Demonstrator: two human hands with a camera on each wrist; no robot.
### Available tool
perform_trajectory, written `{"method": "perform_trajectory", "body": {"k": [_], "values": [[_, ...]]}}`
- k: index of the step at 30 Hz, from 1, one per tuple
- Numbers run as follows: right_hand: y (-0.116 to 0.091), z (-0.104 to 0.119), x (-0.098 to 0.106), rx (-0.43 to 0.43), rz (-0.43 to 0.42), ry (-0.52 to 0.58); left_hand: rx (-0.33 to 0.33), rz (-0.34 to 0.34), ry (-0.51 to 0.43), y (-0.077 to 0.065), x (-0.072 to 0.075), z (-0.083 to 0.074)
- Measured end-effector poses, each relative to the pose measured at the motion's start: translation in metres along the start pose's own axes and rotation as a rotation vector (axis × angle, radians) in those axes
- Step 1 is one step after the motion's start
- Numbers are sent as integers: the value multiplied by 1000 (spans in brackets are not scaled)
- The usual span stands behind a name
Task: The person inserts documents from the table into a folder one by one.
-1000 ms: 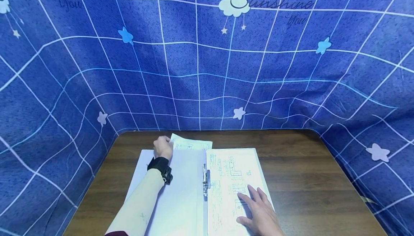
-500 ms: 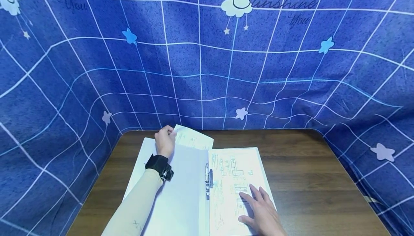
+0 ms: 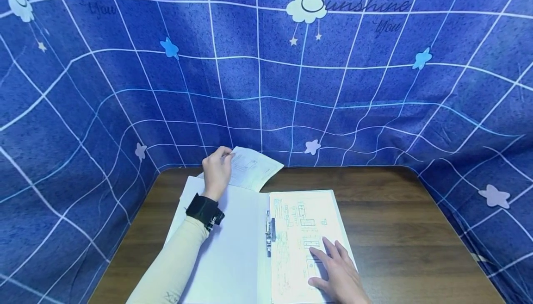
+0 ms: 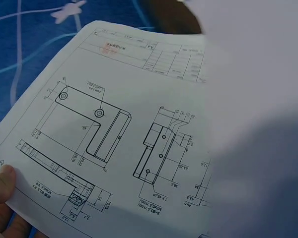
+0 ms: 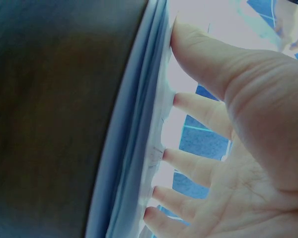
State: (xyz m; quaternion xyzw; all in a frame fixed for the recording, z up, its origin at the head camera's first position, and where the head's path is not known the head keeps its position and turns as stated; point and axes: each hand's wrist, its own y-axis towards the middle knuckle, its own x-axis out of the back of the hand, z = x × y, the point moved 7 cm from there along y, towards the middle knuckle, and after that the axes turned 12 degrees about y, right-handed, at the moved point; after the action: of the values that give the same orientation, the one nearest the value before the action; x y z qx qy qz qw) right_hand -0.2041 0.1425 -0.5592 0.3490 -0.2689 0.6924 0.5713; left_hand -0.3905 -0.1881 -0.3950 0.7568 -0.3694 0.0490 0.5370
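Observation:
My left hand [image 3: 218, 172] pinches one edge of a loose drawing sheet [image 3: 255, 167] beyond the folder's far left edge. In the left wrist view the thumb [image 4: 4, 183] lies on the printed face of that sheet, the other fingers under it. Its lower part is hidden behind the white folder cover [image 3: 229, 248]. The folder lies spread on the table, with a metal lever clip [image 3: 269, 234] along its spine. On the right side, my right hand [image 3: 339, 274] rests its spread fingertips on the top page [image 3: 291, 257] of a stack of drawings.
A brown wooden table [image 3: 408, 248] carries the folder, and its surface extends to the right. Blue patterned cloth [image 3: 266, 82] hangs behind the table's far edge and along both sides. A black watch-like device [image 3: 204, 211] is strapped round the left wrist.
My left hand has moved up and away, lifting the loose sheet and drawing more of it out from behind the folder cover. The right hand stays on the page.

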Motion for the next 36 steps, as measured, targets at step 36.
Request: {"method": "perform_trajectory", "body": {"k": [36], "values": [[-2, 1, 1, 35, -3, 14, -91, -245, -393, 44, 112, -114]]}}
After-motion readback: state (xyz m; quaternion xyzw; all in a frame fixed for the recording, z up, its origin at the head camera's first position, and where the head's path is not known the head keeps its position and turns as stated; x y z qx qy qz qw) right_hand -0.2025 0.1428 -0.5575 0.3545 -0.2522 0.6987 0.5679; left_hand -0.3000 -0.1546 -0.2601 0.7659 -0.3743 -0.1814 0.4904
